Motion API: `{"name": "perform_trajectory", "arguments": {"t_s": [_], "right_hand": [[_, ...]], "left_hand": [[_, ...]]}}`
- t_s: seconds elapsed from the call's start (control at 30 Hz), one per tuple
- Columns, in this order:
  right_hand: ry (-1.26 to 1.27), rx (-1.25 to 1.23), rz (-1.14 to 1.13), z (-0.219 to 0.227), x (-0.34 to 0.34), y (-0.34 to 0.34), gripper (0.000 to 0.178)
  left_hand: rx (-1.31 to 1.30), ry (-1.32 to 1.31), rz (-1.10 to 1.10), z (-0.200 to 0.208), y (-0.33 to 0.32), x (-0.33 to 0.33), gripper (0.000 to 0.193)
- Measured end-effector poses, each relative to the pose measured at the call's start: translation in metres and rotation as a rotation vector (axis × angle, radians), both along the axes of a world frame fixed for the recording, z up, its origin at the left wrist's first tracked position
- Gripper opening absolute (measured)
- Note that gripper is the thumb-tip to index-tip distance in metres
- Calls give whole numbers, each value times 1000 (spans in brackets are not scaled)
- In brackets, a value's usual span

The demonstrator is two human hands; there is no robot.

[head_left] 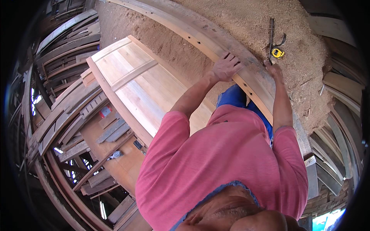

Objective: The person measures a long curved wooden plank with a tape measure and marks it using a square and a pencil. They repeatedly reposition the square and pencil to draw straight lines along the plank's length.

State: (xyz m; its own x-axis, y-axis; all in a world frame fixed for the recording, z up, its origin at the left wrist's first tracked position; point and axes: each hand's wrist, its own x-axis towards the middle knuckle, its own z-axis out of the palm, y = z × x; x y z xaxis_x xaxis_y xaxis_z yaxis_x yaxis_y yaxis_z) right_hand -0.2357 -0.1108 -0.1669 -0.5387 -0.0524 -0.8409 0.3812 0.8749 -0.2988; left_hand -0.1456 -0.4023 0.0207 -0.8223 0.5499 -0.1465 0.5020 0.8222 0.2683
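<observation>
A long wooden beam (199, 42) with several dark holes along its pale edge runs from the top to in front of my body. My left hand (227, 68) lies on it, fingers spread over the top. On the beam's far side, my right hand (274, 71) is closed at the near end of a thin dark bar (271, 32); its exact kind is unclear. Beside this bar, on the ground, are a yellow tape measure (277, 53) and a curved dark piece (283, 39).
At the left stands a pale wooden panel (140, 90) with a cross batten. Stacked boards (69, 57) fill the far left, and more planks (343, 84) lie along the right. Sawdust-covered ground (304, 92) stretches beyond the beam.
</observation>
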Motion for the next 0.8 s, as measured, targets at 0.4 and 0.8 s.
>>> {"name": "perform_trajectory", "arguments": {"t_s": [0.4, 0.8], "right_hand": [[-104, -71, -19, 0, -12, -31, 75], [-76, 62, 57, -93, -18, -27, 63]], "left_hand": [[64, -20, -6, 2, -4, -6, 49], [70, -21, -26, -5, -5, -2, 45]]}}
